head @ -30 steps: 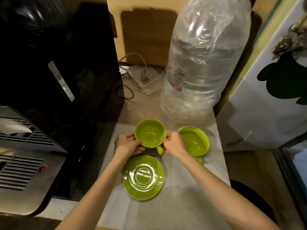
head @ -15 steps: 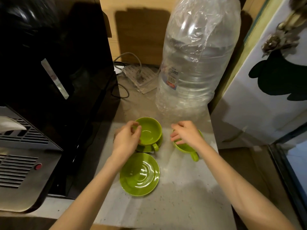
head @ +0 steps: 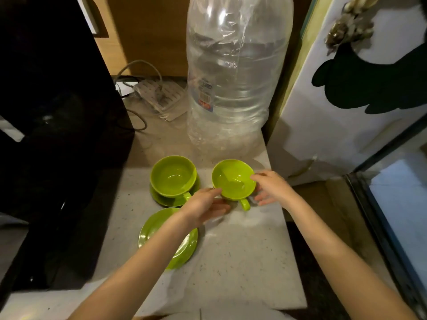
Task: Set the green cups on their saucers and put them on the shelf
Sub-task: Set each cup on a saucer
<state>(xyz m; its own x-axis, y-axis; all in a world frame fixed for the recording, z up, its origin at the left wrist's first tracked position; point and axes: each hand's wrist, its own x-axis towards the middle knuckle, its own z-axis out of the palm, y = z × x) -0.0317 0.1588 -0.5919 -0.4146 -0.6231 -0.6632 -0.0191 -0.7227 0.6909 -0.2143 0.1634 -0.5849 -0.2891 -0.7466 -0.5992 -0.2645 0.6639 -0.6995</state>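
From the head camera I look down on a pale speckled counter (head: 231,262); my two bare forearms reach in from the bottom edge. Toward the back left, one green cup (head: 172,176) already sits on its saucer (head: 161,199), handle pointing toward me. Just to its right is the second green cup (head: 233,179), upright, its handle (head: 245,203) also toward me; it stands apart from the first cup, and I cannot tell whether it rests on the counter or is lifted slightly off it. My left hand (head: 204,210) comes at this cup from the near left, thumb touching the rim and outer wall, fingers stretched out loosely beneath and beside it; my right hand (head: 272,188) meets it on the right side, thumb at the rim, the other fingers spread and only lightly bent around the wall — between them the two hands cradle the cup rather than clench it. Nearer me lies the spare saucer (head: 184,248), bare of any cup and partly hidden under my left forearm. Behind the cups stands a large clear water bottle (head: 233,72) in plastic wrap; a white power strip (head: 161,98) with cables lies at the back; a black appliance (head: 57,100) fills the left side — a white panel (head: 346,125) the right.
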